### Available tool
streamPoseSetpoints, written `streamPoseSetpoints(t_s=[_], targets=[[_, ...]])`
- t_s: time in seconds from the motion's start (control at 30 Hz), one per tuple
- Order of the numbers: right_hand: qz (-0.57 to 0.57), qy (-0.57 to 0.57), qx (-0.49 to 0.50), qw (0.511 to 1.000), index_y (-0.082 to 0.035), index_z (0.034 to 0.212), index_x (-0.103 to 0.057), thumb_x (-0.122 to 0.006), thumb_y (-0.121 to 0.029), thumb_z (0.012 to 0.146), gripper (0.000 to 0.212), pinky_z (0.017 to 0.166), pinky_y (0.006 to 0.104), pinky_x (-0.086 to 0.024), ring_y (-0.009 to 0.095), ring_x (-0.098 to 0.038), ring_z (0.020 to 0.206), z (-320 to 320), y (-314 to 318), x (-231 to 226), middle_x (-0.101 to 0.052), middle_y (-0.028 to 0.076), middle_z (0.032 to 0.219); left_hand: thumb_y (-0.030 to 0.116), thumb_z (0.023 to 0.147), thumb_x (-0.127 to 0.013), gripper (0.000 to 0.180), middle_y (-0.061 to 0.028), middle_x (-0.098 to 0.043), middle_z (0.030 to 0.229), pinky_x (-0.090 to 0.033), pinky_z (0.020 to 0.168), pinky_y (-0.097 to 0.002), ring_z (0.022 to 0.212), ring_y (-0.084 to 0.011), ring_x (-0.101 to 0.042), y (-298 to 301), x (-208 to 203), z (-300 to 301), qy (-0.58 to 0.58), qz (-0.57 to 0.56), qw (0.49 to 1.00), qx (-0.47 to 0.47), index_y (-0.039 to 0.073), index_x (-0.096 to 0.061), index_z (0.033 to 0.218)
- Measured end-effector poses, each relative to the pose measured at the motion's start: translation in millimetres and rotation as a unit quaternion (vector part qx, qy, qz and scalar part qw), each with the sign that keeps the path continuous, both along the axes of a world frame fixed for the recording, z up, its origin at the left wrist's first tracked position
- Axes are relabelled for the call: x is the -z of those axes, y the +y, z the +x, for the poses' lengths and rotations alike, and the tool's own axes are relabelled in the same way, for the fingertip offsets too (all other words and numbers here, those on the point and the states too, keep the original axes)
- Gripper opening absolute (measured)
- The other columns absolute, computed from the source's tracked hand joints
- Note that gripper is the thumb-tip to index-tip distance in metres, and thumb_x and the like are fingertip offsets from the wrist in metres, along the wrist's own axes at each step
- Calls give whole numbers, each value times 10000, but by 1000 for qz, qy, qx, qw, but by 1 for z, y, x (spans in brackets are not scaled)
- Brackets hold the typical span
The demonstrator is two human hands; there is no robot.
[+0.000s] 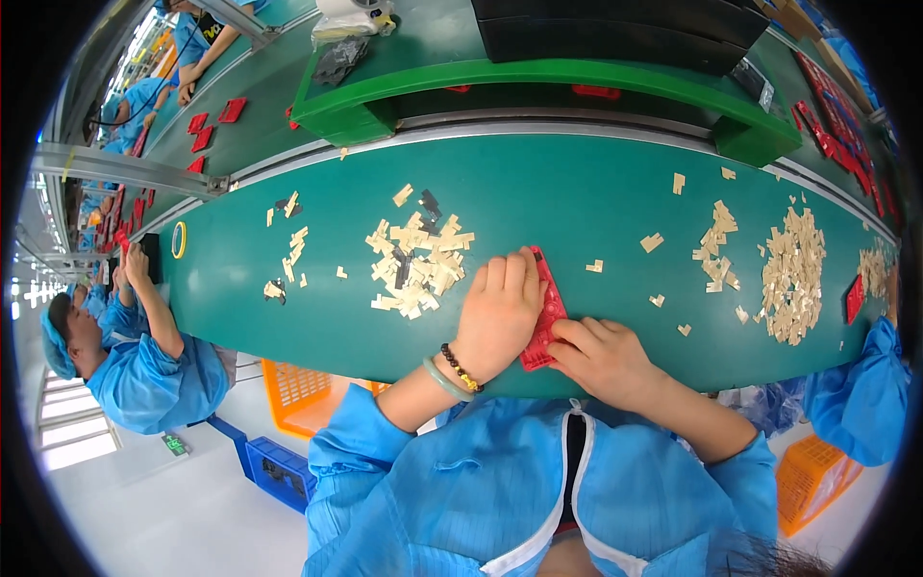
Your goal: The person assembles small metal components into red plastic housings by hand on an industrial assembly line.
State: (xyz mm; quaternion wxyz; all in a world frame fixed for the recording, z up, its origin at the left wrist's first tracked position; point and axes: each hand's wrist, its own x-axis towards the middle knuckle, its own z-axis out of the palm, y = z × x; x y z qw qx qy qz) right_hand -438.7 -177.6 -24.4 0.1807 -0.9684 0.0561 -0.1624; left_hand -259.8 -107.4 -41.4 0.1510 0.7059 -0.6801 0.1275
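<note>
A red plastic housing [549, 310] lies on the green table near its front edge, between my two hands. My left hand [502, 306] rests over its left side, fingers bent against the edge; a beaded bracelet and a pale green bangle circle that wrist. At its lower right, my right hand [604, 354] grips the part with thumb and fingers pressed together. Whether a small piece is in these fingertips is hidden. Left of my hands lies a pile of cream, notched flat pieces [423, 264], with a few dark grey ones [430, 205] among them.
More cream pieces [794, 274] are heaped at the right. Behind the table stands a green-edged shelf [538, 72] carrying a black bin [615, 29]. A co-worker [144, 356] works at the left; another person's sleeve [865, 394] is at the right. Orange crates [298, 396] stand below.
</note>
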Motion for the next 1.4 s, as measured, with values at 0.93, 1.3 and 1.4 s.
streamPoseSetpoints(t_s=[0.93,1.3,1.4], targets=[[161,-113,22,980,-50,992,-669,-769,-157,756,277,743,336,-554,234,-670,876,23,8,-29,-633,69,1072,202,822,-653,425,-147,-608,1228,-503,885,-384,1121,-299,-604,67,-60,23,34,-40,979,196,24,-616,1206],[112,-15,8,994,-39,1178,-606,-769,-118,730,483,792,354,-557,258,-649,1022,42,4,-22,-481,180,1367,62,767,-668,485,-145,-546,1312,-428,1022,-423,1258,-328,-484,24,-45,367,-80,-148,963,-213,60,-568,1242],[126,4,42,991,-52,1163,-622,-762,-102,730,458,789,369,-558,269,-650,1017,36,6,-20,-491,180,1358,110,765,-705,564,-128,-529,1346,-404,1047,-415,1284,-336,-461,-29,-17,399,-53,-80,973,-209,98,-536,1303]])
